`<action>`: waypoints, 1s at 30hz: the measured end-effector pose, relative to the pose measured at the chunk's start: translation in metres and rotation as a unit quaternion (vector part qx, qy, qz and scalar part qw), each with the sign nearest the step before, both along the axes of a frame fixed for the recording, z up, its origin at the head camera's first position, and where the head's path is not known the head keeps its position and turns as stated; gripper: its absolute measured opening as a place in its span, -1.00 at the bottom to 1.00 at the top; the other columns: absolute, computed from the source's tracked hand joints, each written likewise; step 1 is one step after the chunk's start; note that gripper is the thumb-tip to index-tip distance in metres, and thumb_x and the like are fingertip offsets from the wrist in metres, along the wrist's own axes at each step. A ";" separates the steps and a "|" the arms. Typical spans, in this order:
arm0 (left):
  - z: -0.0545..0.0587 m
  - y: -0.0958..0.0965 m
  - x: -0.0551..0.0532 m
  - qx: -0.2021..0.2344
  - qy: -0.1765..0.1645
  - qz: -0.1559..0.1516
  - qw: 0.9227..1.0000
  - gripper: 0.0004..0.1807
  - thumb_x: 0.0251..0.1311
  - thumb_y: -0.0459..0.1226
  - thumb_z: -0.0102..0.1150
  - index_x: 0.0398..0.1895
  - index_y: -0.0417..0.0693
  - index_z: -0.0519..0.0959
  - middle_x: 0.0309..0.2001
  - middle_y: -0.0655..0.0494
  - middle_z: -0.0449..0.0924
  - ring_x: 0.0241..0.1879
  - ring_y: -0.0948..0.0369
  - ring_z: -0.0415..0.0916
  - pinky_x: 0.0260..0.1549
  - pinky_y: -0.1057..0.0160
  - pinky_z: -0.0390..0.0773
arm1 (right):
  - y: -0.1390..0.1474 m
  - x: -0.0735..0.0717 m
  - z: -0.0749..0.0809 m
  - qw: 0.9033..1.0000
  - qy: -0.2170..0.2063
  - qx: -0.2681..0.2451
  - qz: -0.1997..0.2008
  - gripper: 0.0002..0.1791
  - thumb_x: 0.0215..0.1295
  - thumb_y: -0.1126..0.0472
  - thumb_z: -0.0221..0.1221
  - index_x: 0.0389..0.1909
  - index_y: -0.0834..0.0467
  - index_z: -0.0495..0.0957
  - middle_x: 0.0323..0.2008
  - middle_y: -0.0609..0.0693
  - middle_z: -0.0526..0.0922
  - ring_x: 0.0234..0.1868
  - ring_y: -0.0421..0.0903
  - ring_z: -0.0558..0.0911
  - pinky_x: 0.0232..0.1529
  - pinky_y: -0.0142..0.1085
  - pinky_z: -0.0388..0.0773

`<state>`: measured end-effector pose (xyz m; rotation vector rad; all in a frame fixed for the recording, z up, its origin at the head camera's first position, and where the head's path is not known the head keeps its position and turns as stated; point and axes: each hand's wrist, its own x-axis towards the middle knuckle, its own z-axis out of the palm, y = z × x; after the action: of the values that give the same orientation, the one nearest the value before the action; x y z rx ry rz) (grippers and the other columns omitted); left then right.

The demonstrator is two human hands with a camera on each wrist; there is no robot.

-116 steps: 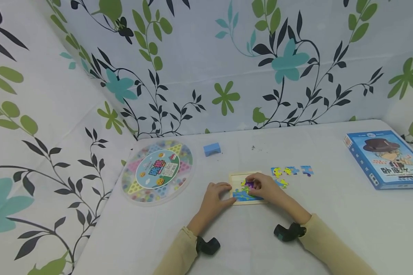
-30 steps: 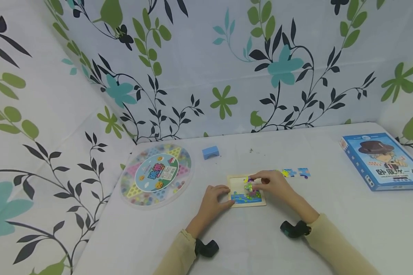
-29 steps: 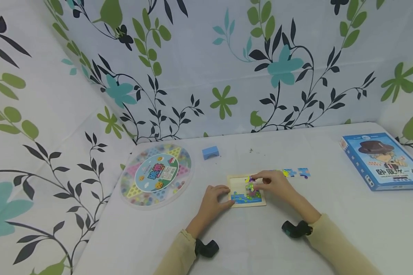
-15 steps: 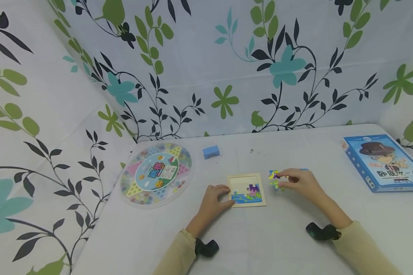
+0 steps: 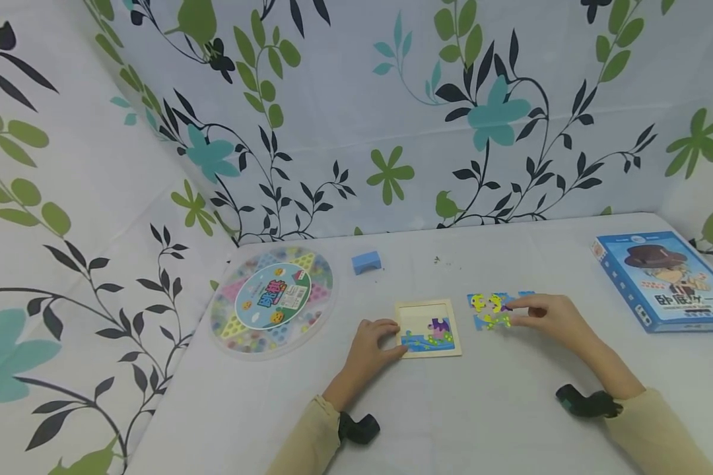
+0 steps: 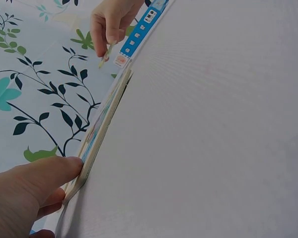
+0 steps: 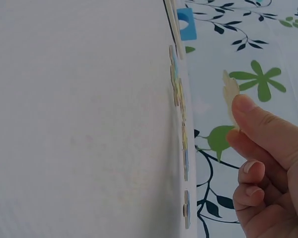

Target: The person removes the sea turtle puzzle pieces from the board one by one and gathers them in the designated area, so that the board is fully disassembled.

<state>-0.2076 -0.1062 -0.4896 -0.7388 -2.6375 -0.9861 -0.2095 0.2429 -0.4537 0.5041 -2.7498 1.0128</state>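
Note:
My left hand (image 5: 373, 349) holds a small wooden puzzle tray (image 5: 428, 304) at its left side, thumb by the near corner. Blue, pink and purple pieces (image 5: 441, 330) fill the tray's near and right parts; bare wood shows at its upper left. To the right of it, my right hand (image 5: 549, 320) pinches a puzzle piece (image 7: 230, 96) between thumb and index finger, above the loose pieces. In the right wrist view the piece stands on edge, its pale wooden back showing. Loose blue and yellow puzzle pieces (image 5: 478, 303) lie beside the tray, some partly hidden by the held piece and right hand.
A round Chinese checkers set (image 5: 273, 295) lies at the left. A blue block (image 5: 366, 262) with an arched cut-out is behind the tray. At the far right lies a blue game box (image 5: 665, 280). A patterned cloth hangs along the table's back edge.
My right hand has moved right, from over the tray to the loose pieces, with a puzzle piece pinched in it. The purple piece it held earlier now lies in the tray. My left hand stays put.

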 end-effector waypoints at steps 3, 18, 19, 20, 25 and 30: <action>-0.001 0.000 0.000 0.002 -0.003 0.001 1.000 -0.62 -0.13 -0.15 0.36 -0.23 -0.18 0.61 -0.14 0.13 0.56 -0.31 0.20 0.28 -0.30 0.29 0.31 | 0.003 0.001 -0.002 1.000 0.002 -0.002 -0.002 -0.67 -0.05 0.13 0.34 -0.24 0.20 0.64 -0.65 -0.16 0.35 -0.55 -0.17 0.30 -0.60 -0.39 0.24; 0.000 -0.001 0.000 0.002 -0.005 0.000 1.000 -0.61 -0.13 -0.15 0.36 -0.22 -0.18 0.61 -0.13 0.12 0.55 -0.29 0.21 0.29 -0.28 0.28 0.32 | 0.012 -0.001 -0.020 1.000 -0.015 -0.001 -0.009 -0.71 0.00 0.14 0.30 -0.23 0.18 0.64 -0.66 -0.15 0.33 -0.59 -0.20 0.29 -0.62 -0.38 0.21; 0.000 -0.001 0.000 0.002 -0.008 0.001 1.000 -0.61 -0.12 -0.15 0.36 -0.22 -0.18 0.61 -0.13 0.12 0.55 -0.29 0.22 0.29 -0.27 0.28 0.32 | 0.012 -0.001 -0.021 1.000 -0.015 0.001 -0.008 -0.71 0.00 0.14 0.30 -0.23 0.17 0.64 -0.66 -0.15 0.34 -0.58 -0.19 0.29 -0.61 -0.38 0.21; 0.000 -0.001 0.000 0.001 -0.010 0.002 1.000 -0.61 -0.12 -0.14 0.36 -0.22 -0.18 0.61 -0.12 0.13 0.55 -0.29 0.22 0.29 -0.27 0.29 0.32 | 0.012 -0.001 -0.021 1.000 -0.013 0.002 -0.008 -0.70 0.00 0.14 0.30 -0.22 0.17 0.64 -0.65 -0.15 0.34 -0.58 -0.19 0.30 -0.61 -0.38 0.21; 0.000 -0.001 0.000 0.008 -0.016 0.002 1.000 -0.61 -0.12 -0.15 0.36 -0.22 -0.19 0.61 -0.12 0.12 0.55 -0.29 0.21 0.29 -0.28 0.28 0.33 | 0.011 0.000 -0.022 1.000 -0.004 0.009 -0.002 -0.70 0.00 0.16 0.30 -0.21 0.17 0.63 -0.64 -0.16 0.32 -0.56 -0.20 0.29 -0.58 -0.37 0.21; 0.000 -0.001 0.000 0.007 -0.018 0.003 1.000 -0.61 -0.12 -0.14 0.36 -0.21 -0.18 0.61 -0.12 0.13 0.55 -0.29 0.22 0.29 -0.28 0.28 0.32 | 0.011 0.001 -0.021 1.000 -0.001 0.012 0.003 -0.71 0.00 0.21 0.30 -0.21 0.19 0.63 -0.64 -0.15 0.31 -0.56 -0.20 0.28 -0.58 -0.37 0.20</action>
<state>-0.2078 -0.1068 -0.4900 -0.7172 -2.6595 -1.0250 -0.2089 0.2541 -0.4749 0.5152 -2.7675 0.9829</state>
